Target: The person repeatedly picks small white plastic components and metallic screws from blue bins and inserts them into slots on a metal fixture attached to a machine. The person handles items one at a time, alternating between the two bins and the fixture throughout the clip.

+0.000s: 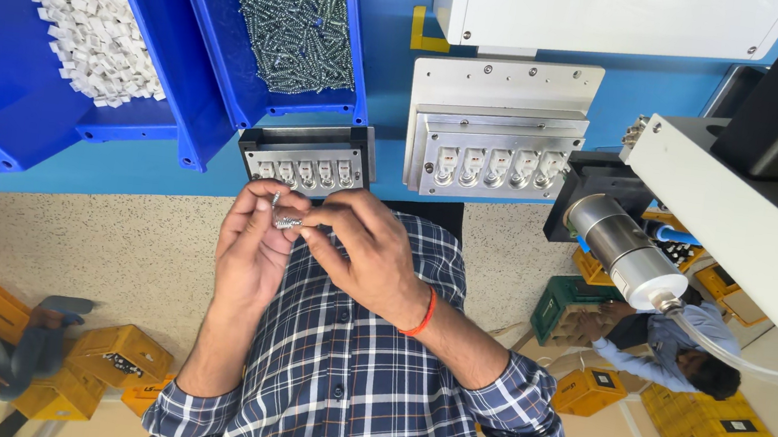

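My left hand (pixel 249 247) is raised in front of my chest with its fingers curled around a few small metal screws (pixel 283 220). My right hand (pixel 367 253), with a red band on its wrist, meets it from the right and pinches one of those screws at the left hand's fingertips. Just beyond both hands, at the blue table's edge, sits a small grey fixture (pixel 307 162) holding a row of white parts. A larger metal fixture (pixel 494 157) with another row of white parts lies to its right.
Two blue bins stand at the back left, one with white plastic pieces (pixel 81 8), one with screws (pixel 290 12). A white machine (pixel 752 201) with a metal cylinder (pixel 625 250) and hose is at right. Yellow crates (pixel 115 353) and other people are on the floor.
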